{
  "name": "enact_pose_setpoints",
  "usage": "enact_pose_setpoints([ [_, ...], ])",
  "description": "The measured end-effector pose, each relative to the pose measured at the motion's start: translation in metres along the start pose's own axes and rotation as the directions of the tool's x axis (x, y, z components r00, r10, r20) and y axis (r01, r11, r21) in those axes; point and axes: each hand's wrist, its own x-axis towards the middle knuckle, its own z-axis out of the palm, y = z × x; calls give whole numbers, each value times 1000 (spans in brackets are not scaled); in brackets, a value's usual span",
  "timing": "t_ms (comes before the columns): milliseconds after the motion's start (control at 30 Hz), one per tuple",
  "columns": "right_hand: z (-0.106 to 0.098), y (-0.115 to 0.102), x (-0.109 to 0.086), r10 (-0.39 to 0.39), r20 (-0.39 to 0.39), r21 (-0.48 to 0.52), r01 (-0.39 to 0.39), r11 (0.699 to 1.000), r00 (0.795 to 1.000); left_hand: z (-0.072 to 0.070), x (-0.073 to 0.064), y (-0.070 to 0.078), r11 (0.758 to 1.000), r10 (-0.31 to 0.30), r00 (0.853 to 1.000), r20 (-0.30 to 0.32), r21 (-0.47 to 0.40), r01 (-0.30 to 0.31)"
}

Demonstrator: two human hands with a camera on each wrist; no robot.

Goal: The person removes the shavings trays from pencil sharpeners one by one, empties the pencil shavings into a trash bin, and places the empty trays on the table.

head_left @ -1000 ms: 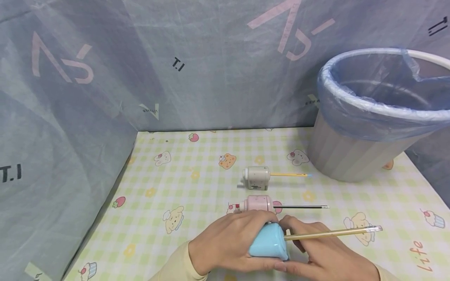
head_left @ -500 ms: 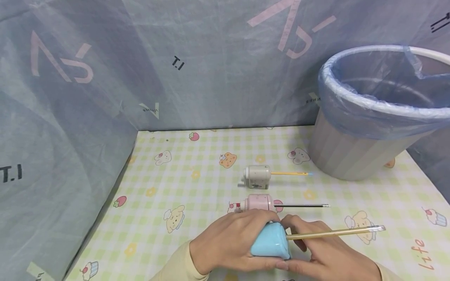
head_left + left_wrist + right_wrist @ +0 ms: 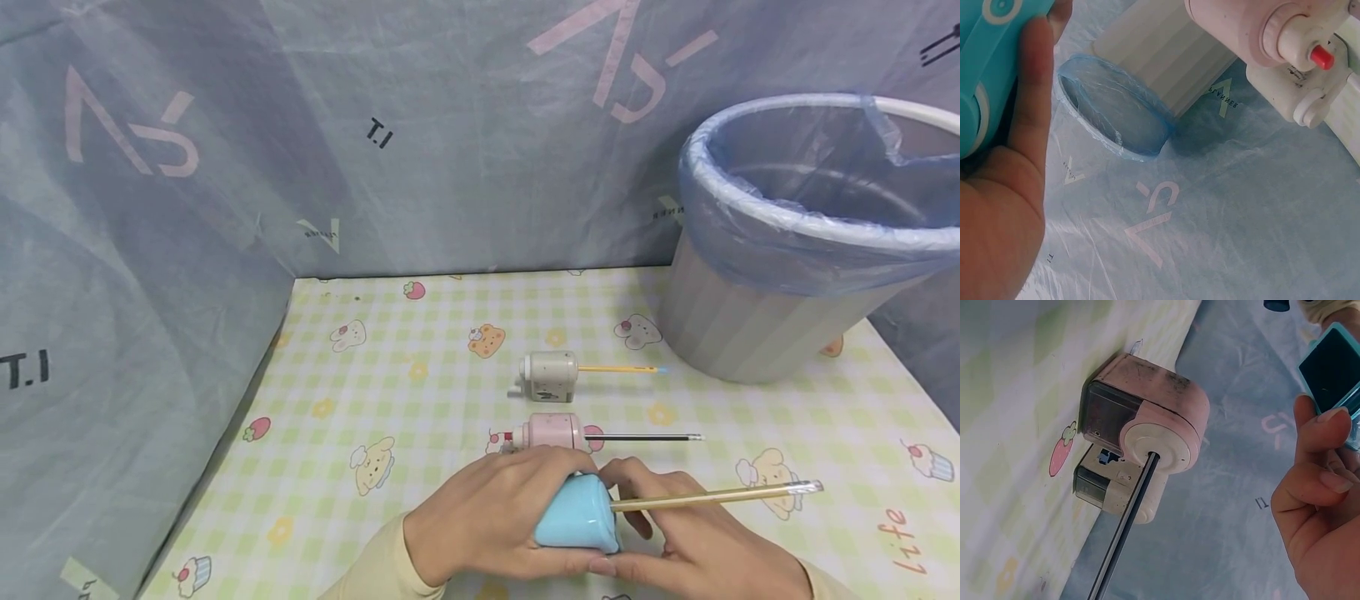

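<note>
In our left hand, fingers and thumb wrap round the blue pencil sharpener, gripping its body. Our right hand has its fingers bent at the sharpener's near-right end; we cannot tell whether they pinch it or only touch. The thumb tips meet below it. A gold pencil sticks out of the sharpener, passing over our right fingers. Just beyond our left knuckles lies a pink sharpener holding a black pencil, and farther from our fingers a grey sharpener holds a yellow pencil. Well beyond our right fingers stands a lined waste bin. To the right of our right hand, the checked tablecloth reads "life" in orange-red. Far past our fingertips, the grey-blue cloth carries "T.I" in black; its smaller lettering is too small to read fully.
</note>
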Motion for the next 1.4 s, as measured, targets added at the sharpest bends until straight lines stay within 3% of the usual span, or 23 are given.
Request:
enact_pose_setpoints([
  [200,1,2,-1,27,25,18,-28,999,999,0,0,0,1000,-2,1000,8,5,2],
  [433,-1,5,1,-119,-25,78,121,990,993,0,1,1,1000,7,1000,5,5,-7],
  [633,-2,4,-2,-59,-2,58,59,997,998,0,1,1,1000,13,1000,10,6,-13],
  [933,-2,7,-7,114,68,-13,-114,993,991,1,3,1,1000,25,1000,8,-14,-25],
  [1100,-2,8,-8,118,71,0,-118,993,990,2,3,1,999,25,1000,6,-21,-25],
  [1400,-4,6,-7,42,31,5,-42,999,999,2,4,1,999,41,999,-4,-12,-41],
])
